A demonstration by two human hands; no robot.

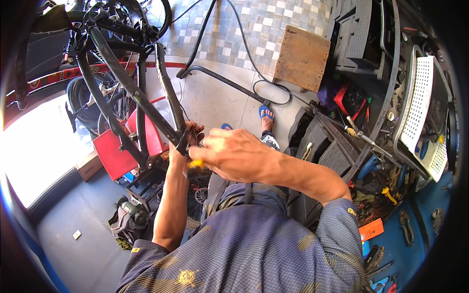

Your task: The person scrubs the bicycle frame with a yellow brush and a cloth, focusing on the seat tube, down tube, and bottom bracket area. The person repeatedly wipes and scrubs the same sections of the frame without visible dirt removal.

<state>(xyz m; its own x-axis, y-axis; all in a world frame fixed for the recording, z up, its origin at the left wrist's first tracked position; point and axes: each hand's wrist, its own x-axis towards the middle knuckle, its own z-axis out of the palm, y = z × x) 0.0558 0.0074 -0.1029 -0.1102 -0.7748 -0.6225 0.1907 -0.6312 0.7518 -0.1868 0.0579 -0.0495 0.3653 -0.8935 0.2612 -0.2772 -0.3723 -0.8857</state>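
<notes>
A dark bicycle frame (pixel 115 66) hangs at the upper left, its tubes slanting down toward me. At the lower end of one stay, my left hand (pixel 194 129) is curled around the frame end, partly hidden behind it. Close against the same spot is my right hand (pixel 234 152), its fingers closed on a small yellow-handled tool (pixel 196 164). The tool's working tip is hidden and slightly blurred, so its exact kind does not show. A worn, light patch runs along the stay (pixel 166 83) above my hands.
A red chair (pixel 115 154) stands beyond the frame. A wooden board (pixel 303 58) lies on the floor near a black hose (pixel 244 46). To the right are a white perforated basket (pixel 420 117), pliers (pixel 406 228) and several other tools. A bag (pixel 129 219) sits lower left.
</notes>
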